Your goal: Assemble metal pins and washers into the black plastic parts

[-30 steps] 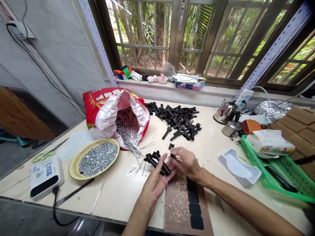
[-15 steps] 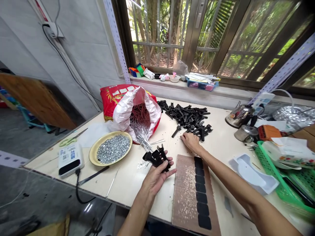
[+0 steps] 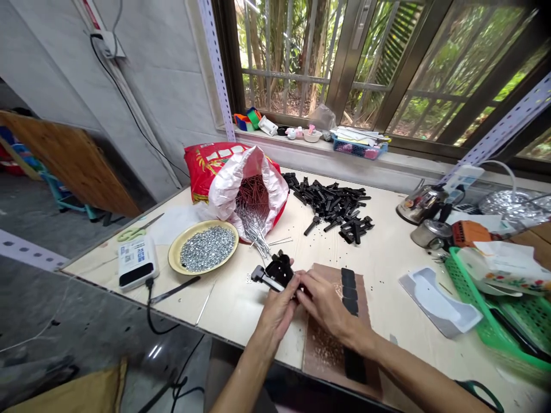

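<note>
Black stemmed plastic fittings [image 3: 280,268], seemingly partway: one handful held, one loose pile [image 3: 331,202] untouched
One yellow plate [image 3: 174,252] of small metal pieces [image 3: 208,248]; one red sack [image 3: 203,171] of metal rods [image 3: 253,221], neither countable; left hand [image 3: 276,310] clamped round several fittings, count hidden; right hand [image 3: 325,304] together with it, own grip cannot be told; pile on table [image 3: 387,258] behind, past counting; one brown board [image 3: 315,367], black pads [image 3: 349,278] part-covered

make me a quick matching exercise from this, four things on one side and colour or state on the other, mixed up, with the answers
1. bag
2. plate
3. left hand
4. basket on the table

A. gripping black pieces
B. green
C. yellow, full of small metal bits
D. red and white, metal rods sticking out

Pairs: 1-D, 2-C, 3-A, 4-B
</note>
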The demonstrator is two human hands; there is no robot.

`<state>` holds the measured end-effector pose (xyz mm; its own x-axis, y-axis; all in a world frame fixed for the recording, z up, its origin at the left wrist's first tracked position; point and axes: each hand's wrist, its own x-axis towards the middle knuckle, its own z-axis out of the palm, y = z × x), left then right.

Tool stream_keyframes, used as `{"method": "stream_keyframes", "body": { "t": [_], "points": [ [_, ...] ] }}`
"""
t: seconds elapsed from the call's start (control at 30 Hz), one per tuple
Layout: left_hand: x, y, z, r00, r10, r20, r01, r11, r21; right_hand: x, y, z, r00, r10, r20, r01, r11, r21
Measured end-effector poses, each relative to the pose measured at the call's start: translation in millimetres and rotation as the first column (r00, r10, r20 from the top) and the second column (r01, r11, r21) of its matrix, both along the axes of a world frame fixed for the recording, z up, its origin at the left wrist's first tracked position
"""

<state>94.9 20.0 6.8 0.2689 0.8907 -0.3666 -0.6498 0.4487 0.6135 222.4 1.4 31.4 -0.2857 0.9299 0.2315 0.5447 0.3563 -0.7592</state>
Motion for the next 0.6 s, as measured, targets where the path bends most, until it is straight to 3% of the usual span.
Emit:
{"method": "stream_keyframes", "body": {
  "t": [0.07, 0.1, 0.17, 0.23, 0.3, 0.47, 0.6],
  "points": [
    [-12.3, -3.3, -2.8, 0.998, 0.009, -0.059, -0.011, 0.999, -0.032, 3.3, 19.3, 2.7, 0.993, 0.11, 0.041, -0.107, 0.991, -0.084],
    [-18.8, -4.3, -4.3, 0.997, 0.016, -0.078, -0.02, 0.999, -0.048, 7.5, 33.4, 3.3, 0.99, 0.103, 0.091, -0.093, 0.989, -0.114],
    [-29.6, -5.6, -6.8, 0.994, 0.036, -0.106, -0.042, 0.998, -0.055, 16.1, 65.2, 1.7, 0.958, -0.035, 0.284, 0.06, 0.995, -0.079],
    [-35.4, -6.3, -8.5, 0.99, 0.051, -0.133, -0.056, 0.998, -0.036, 20.2, 94.4, -4.9, 0.862, -0.171, 0.477, 0.187, 0.982, 0.015],
    [-36.9, -6.4, -10.0, 0.983, 0.075, -0.165, -0.074, 0.997, 0.015, 17.7, 115.3, -15.7, 0.792, -0.171, 0.586, 0.192, 0.981, 0.027],
    [-37.3, -3.1, -15.5, 0.958, 0.167, -0.232, -0.133, 0.978, 0.158, 1.1, 139.7, -39.9, 0.717, -0.087, 0.692, 0.145, 0.989, -0.026],
    [-43.4, 0.4, -17.5, 0.885, 0.22, -0.409, -0.156, 0.97, 0.185, 1.4, 147.5, -39.4, 0.677, -0.019, 0.736, 0.086, 0.995, -0.054]
  ]
}}
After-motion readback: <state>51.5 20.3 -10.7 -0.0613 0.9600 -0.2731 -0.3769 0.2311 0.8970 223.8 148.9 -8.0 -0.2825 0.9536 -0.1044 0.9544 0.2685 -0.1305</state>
